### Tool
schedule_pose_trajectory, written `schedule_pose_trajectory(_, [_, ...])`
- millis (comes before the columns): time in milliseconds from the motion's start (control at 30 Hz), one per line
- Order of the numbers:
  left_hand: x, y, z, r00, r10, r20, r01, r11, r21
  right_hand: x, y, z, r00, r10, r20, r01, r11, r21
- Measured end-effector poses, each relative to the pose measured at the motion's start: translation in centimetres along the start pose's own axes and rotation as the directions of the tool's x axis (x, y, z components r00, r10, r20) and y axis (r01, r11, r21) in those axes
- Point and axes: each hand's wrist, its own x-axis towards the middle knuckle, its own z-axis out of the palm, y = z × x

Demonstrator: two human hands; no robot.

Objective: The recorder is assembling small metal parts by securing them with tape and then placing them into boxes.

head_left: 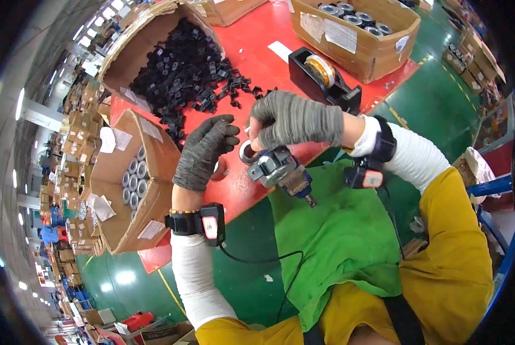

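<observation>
My right hand (pixel 292 119), in a grey knit glove with bare fingertips, is closed at the table's edge. Its fingertips press on a silvery metal ring (pixel 246 153). Right below that hand is a grey and blue power tool (pixel 276 167), its narrow metal tip pointing toward me; what supports it is hidden. My left hand (pixel 204 150), in a dark grey glove, has its fingers curled together just left of the ring. Whatever lies between those fingers is too small or hidden to name. A round pinkish piece (pixel 218 170) shows partly beside the left hand, on the red table (pixel 243 192).
Black plastic clips (pixel 182 69) spill from a tipped cardboard box (pixel 116 63). A carton (pixel 148 215) of metal rings stands left, another carton (pixel 378 54) far right. A black tape dispenser (pixel 321 77) sits beyond my right hand. A green apron (pixel 338 224) covers my lap.
</observation>
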Motion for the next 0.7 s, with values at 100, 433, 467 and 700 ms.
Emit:
schedule_pose_trajectory(100, [-1.8,1.3,1.3,0.999,0.047,0.016,-0.049,0.991,0.126,-3.0,-2.9,2.1,0.975,-0.169,-0.146,0.099,0.912,-0.399])
schedule_pose_trajectory(433, [-5.3,4.2,5.9,0.98,-0.039,0.195,-0.05,0.901,0.43,-7.6,2.6,4.9,0.564,-0.819,-0.106,0.424,0.397,-0.814])
schedule_pose_trajectory(467, [-5.3,3.8,5.8,0.98,-0.04,0.194,-0.049,0.9,0.434,-7.8,2.8,5.1,0.56,-0.819,-0.124,0.398,0.398,-0.827])
schedule_pose_trajectory(700, [-5.9,1.0,7.6,0.914,0.373,0.159,-0.322,0.43,0.843,-12.6,4.6,4.3,0.724,-0.657,-0.209,0.291,0.566,-0.771])
